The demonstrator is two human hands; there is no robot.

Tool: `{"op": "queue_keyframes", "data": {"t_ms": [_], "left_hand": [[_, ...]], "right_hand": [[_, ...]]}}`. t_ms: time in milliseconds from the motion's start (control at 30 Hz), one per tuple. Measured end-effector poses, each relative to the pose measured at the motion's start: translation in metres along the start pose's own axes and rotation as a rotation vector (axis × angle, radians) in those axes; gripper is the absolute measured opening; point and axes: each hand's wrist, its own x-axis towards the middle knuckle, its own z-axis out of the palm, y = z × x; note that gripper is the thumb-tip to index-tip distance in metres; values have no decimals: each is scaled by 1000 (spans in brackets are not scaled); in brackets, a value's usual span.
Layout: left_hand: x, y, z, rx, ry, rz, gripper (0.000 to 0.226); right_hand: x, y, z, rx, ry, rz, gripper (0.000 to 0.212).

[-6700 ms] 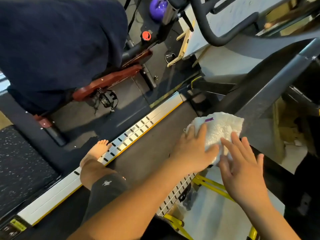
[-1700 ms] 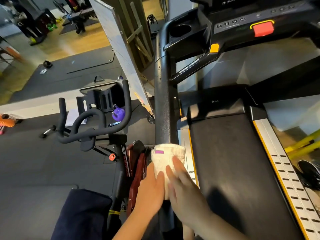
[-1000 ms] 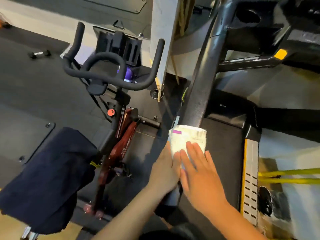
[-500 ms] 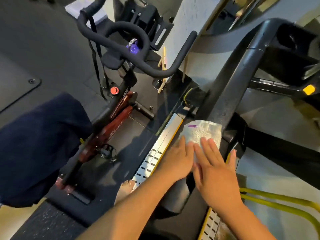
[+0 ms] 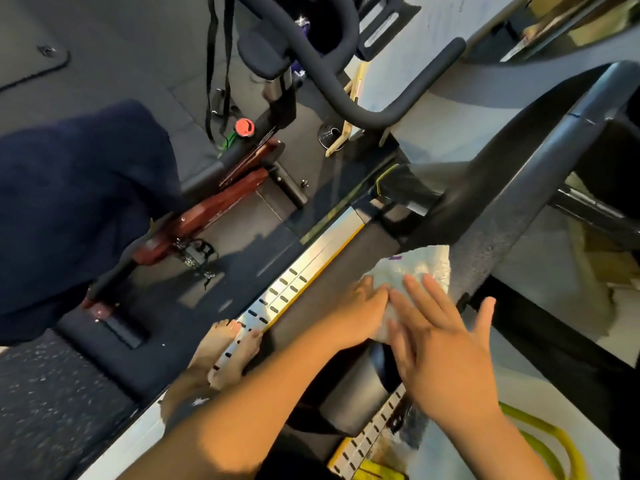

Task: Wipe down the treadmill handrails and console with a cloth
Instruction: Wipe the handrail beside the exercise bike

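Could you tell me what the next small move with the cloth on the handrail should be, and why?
Probably slide the white cloth further up the black handrail: both the left hand and right hand press it flat near the rail's lower end, with most of the rail above still uncovered.

The scene is dim overall, with warm light falling on the left hand (image 5: 360, 311) and right hand (image 5: 446, 355), which read brighter than the dark floor mat (image 5: 104, 46) well to their left. The white cloth (image 5: 420, 268) under the fingers glares, its texture nearly washed out. The silver side rail (image 5: 304, 268) just left of the hands shines too. Soft shadows spread under the exercise bike (image 5: 221, 209). Motion blur smears the fingertips, and wide-angle distortion bends the handrail (image 5: 512, 209) beyond them.
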Motion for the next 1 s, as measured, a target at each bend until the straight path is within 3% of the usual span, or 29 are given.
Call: {"op": "queue_keyframes", "data": {"t_ms": [267, 367, 567, 733, 900, 1000], "left_hand": [[37, -15, -2, -52, 19, -81, 64], [7, -12, 0, -93, -16, -21, 58], [9, 37, 13, 183, 51, 278, 67], [15, 39, 17, 144, 121, 256, 51], [-12, -8, 11, 150, 78, 137, 69], [-4, 1, 8, 119, 71, 86, 63]], "right_hand": [[48, -11, -8, -202, -122, -2, 52], [15, -12, -12, -65, -20, -7, 44], [-9, 26, 6, 250, 96, 216, 50], [9, 22, 10, 237, 129, 222, 55], [-38, 2, 26, 264, 157, 131, 51], [-33, 5, 25, 234, 160, 123, 50]]}}
